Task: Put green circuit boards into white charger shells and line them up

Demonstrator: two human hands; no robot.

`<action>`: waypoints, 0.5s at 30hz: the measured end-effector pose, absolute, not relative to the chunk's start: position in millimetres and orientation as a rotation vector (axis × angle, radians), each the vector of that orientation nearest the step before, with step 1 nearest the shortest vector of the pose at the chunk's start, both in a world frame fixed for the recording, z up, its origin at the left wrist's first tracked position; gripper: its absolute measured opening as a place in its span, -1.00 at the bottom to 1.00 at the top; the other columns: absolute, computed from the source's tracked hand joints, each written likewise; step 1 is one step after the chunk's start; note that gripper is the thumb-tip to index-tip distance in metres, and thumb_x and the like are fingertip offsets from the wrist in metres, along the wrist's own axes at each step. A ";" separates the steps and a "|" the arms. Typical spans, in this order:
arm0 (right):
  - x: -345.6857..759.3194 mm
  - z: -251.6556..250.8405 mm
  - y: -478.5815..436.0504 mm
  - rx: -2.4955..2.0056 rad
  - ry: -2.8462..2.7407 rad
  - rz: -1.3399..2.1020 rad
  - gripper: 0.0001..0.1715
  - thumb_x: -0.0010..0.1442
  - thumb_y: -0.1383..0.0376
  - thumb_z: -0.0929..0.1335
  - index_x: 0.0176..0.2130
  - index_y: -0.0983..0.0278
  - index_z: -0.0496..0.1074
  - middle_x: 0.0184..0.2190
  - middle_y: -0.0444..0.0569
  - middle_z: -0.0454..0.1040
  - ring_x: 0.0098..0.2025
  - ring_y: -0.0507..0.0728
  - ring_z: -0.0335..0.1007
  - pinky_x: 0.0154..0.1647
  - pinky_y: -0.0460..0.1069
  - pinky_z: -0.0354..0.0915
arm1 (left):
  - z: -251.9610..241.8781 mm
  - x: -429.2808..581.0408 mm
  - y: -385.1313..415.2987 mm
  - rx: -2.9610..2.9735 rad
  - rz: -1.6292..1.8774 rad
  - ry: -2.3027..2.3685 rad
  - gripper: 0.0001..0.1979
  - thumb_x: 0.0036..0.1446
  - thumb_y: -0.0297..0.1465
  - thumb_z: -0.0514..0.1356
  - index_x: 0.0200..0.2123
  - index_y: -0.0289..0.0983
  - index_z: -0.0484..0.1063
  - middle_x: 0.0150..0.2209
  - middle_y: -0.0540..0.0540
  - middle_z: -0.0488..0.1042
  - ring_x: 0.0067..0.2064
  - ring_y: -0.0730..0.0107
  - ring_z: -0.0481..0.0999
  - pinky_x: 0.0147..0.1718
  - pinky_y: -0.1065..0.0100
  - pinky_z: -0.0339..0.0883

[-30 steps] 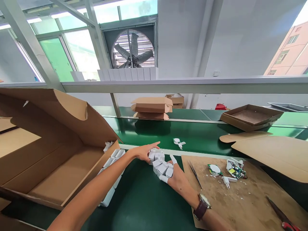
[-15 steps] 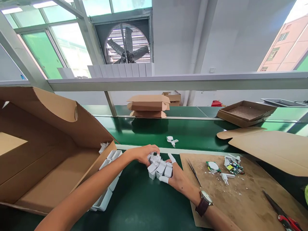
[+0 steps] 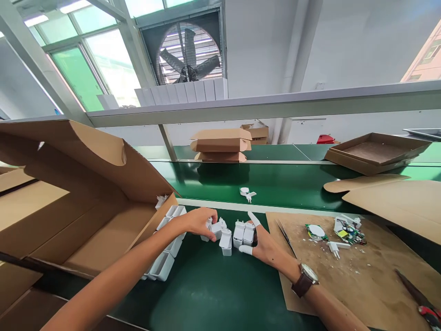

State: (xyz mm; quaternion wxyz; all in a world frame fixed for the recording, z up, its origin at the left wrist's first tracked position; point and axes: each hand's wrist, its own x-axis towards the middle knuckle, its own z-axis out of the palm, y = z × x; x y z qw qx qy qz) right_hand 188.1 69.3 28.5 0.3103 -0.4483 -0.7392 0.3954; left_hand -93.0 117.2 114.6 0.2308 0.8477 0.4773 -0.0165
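My left hand point(image 3: 203, 223) is closed round small white plastic casings point(image 3: 208, 224); its fingertips hide part of them. One loose white casing point(image 3: 225, 242) stands on the green table between my hands, beside another that lies tilted near my left fingers. My right hand point(image 3: 263, 241) grips a pair of white casings point(image 3: 243, 233) side by side between thumb and fingers, with white covers on the fingertips. Left of the casings, behind my left forearm, is a white compartmented tray point(image 3: 163, 266), partly hidden.
A large open cardboard box point(image 3: 99, 239) stands at left. On the brown board point(image 3: 327, 285) at right lie tweezers point(image 3: 286, 237), circuit boards point(image 3: 349, 230), a white plug piece point(image 3: 336, 248) and red-handled scissors point(image 3: 418, 294). Another small white part point(image 3: 248, 194) lies farther back.
The bunch of casings has come apart. My left hand has drawn some leftward, my right hand keeps a pair, and a gap shows between them. The camera view has shifted and tilted.
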 end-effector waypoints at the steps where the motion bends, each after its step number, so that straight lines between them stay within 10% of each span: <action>1: 188.7 27.0 69.5 -1.185 -1.951 1.038 0.11 0.08 0.23 0.51 0.43 0.26 -0.01 -0.06 0.01 0.48 -0.14 0.19 0.44 -0.02 0.18 0.46 | 114.0 -97.1 114.5 2.312 -0.053 1.307 -0.40 -0.18 -0.25 0.49 -0.01 -0.16 0.47 0.03 -0.09 0.53 0.02 0.09 0.53 -0.12 0.32 0.36; 9: 190.2 20.8 71.6 -1.204 -2.012 0.952 0.19 0.11 0.19 0.48 0.49 0.22 -0.15 0.04 0.08 0.46 -0.07 0.23 0.44 0.08 0.22 0.42 | 108.8 -104.2 110.1 2.228 0.150 1.106 0.12 -0.14 -0.55 0.42 0.45 0.05 0.03 0.45 -0.06 0.15 0.39 0.04 0.23 0.25 0.18 0.25; 15: 187.7 30.1 69.0 -1.215 -1.962 1.057 0.23 0.10 0.15 0.49 0.50 0.25 -0.17 0.03 0.09 0.49 -0.17 0.19 0.47 -0.02 0.19 0.46 | 112.5 -93.5 110.3 2.298 0.034 0.959 -0.27 -0.09 -0.36 0.52 0.20 -0.08 0.46 0.17 -0.14 0.50 0.23 0.01 0.41 0.17 0.17 0.27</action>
